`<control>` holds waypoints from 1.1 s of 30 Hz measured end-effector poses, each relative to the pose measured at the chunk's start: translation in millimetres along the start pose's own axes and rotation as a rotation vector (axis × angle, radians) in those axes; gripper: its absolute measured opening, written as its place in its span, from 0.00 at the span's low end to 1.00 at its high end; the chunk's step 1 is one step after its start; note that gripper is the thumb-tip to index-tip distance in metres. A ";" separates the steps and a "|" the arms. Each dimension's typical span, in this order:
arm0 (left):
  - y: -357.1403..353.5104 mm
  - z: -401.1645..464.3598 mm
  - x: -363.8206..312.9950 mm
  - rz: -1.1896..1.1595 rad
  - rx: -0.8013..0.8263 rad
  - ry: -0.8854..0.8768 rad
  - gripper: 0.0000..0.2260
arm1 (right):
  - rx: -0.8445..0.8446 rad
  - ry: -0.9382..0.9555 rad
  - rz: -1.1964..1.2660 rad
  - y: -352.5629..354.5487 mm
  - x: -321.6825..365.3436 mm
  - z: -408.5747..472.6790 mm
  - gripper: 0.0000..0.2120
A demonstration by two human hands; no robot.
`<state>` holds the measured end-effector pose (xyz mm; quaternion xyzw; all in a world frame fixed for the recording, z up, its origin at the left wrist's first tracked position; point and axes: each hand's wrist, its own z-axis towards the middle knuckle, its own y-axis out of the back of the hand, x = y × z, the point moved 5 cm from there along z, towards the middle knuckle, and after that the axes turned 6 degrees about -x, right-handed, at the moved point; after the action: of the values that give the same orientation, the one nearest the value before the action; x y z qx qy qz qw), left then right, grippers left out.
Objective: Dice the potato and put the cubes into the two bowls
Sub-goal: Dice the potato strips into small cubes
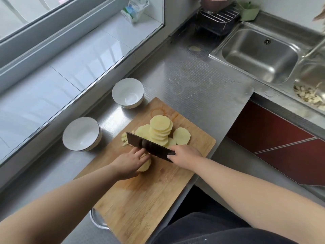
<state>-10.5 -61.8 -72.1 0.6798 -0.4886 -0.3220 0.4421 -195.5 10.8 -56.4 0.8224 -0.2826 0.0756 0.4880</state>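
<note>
On the cutting board [140,199], our left hand [129,163] curls over the potato piece [145,165] just left of the knife [149,147], which our right hand [185,158] grips tight.

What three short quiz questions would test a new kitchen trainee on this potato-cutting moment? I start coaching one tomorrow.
1. True or false: both white bowls, the near bowl and the far bowl, already hold potato.
2. Which hand grips the knife? A) left hand B) right hand
3. Fill in: the potato slices lie on a wooden ____.

Key: 1 false, both bowls are empty. 2 B; the left hand holds the uncut potato piece. 3 cutting board.
</note>
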 end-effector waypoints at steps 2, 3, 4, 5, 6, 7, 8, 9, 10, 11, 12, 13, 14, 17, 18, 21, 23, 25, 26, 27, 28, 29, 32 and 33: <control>-4.6 3.8 -2.0 -0.035 0.011 0.020 0.38 | -0.007 0.000 0.010 0.5 -0.9 -1.5 0.14; -4.4 4.5 -3.0 -0.051 0.007 0.019 0.38 | -0.011 -0.001 0.016 1.0 -1.0 -2.1 0.14; -4.3 4.5 -3.8 -0.060 0.002 0.017 0.39 | -0.012 -0.001 0.025 1.2 -0.7 -2.4 0.14; -5.0 3.9 -4.1 -0.063 0.002 0.018 0.38 | -0.009 -0.002 0.035 0.9 -0.1 -3.0 0.14; -5.0 3.1 -4.3 -0.067 -0.004 0.023 0.37 | -0.005 -0.001 0.044 0.8 0.6 -3.7 0.13; -6.5 2.3 -4.2 -0.064 -0.006 0.033 0.36 | -0.002 0.003 0.047 0.2 1.5 -4.5 0.13; -7.7 1.2 -3.7 -0.055 -0.023 0.043 0.35 | -0.004 0.009 0.042 0.0 2.5 -5.2 0.13; -7.1 -0.6 -3.0 -0.036 -0.053 0.050 0.35 | -0.009 0.018 0.033 -0.5 3.9 -6.0 0.13; -4.2 -2.5 -2.3 -0.014 -0.089 0.046 0.35 | -0.019 0.028 0.024 -0.4 5.1 -6.8 0.13; -1.7 -4.5 -2.7 0.008 -0.113 0.024 0.35 | -0.031 0.037 0.017 -0.5 6.7 -7.7 0.13; -0.4 -6.8 -4.3 0.027 -0.154 0.000 0.32 | -0.042 0.045 0.009 -0.7 8.5 -8.8 0.13; 1.4 -9.0 -6.4 0.023 -0.216 -0.003 0.28 | -0.051 0.054 -0.004 -0.5 10.6 -10.0 0.13; 2.4 -10.6 -9.4 -0.004 -0.266 0.013 0.23 | -0.062 0.063 -0.024 -0.3 12.6 -11.5 0.13; -2.8 -11.9 -16.7 -0.138 -0.311 0.158 0.13 | -0.097 0.089 -0.078 0.0 19.8 -17.4 0.14; -7.3 -11.6 -16.9 -0.172 -0.326 0.217 0.11 | -0.101 0.092 -0.082 -0.2 22.0 -19.6 0.14; -15.1 -10.5 -16.6 -0.251 -0.357 0.325 0.10 | -0.101 0.099 -0.108 -0.5 26.6 -25.2 0.15; -14.6 -10.9 -15.0 -0.284 -0.391 0.375 0.10 | -0.099 0.108 -0.130 -0.7 29.4 -27.5 0.15; -13.0 -11.2 -11.9 -0.314 -0.424 0.424 0.10 | -0.099 0.111 -0.145 -0.4 32.2 -28.9 0.15; -13.1 -10.6 -10.8 -0.324 -0.428 0.441 0.09 | -0.102 0.111 -0.148 -0.1 33.3 -29.3 0.15; -14.0 -9.7 -10.3 -0.329 -0.430 0.453 0.09 | -0.102 0.109 -0.149 0.4 34.0 -29.6 0.15; -15.3 -9.4 -10.1 -0.332 -0.436 0.465 0.09 | -0.102 0.108 -0.146 0.5 34.9 -29.7 0.15; -16.9 -9.3 -10.2 -0.341 -0.446 0.480 0.09 | -0.101 0.106 -0.143 0.5 35.5 -29.7 0.15; -18.7 -10.5 -11.4 -0.378 -0.481 0.516 0.08 | -0.097 0.107 -0.136 0.6 37.5 -29.4 0.15; -19.0 -10.9 -12.0 -0.384 -0.490 0.521 0.08 | -0.096 0.106 -0.133 0.4 37.8 -29.3 0.15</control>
<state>2.4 -44.8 -85.0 0.6920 -0.1330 -0.3226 0.6320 -160.0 20.7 -26.0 0.8099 -0.2042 0.0728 0.5450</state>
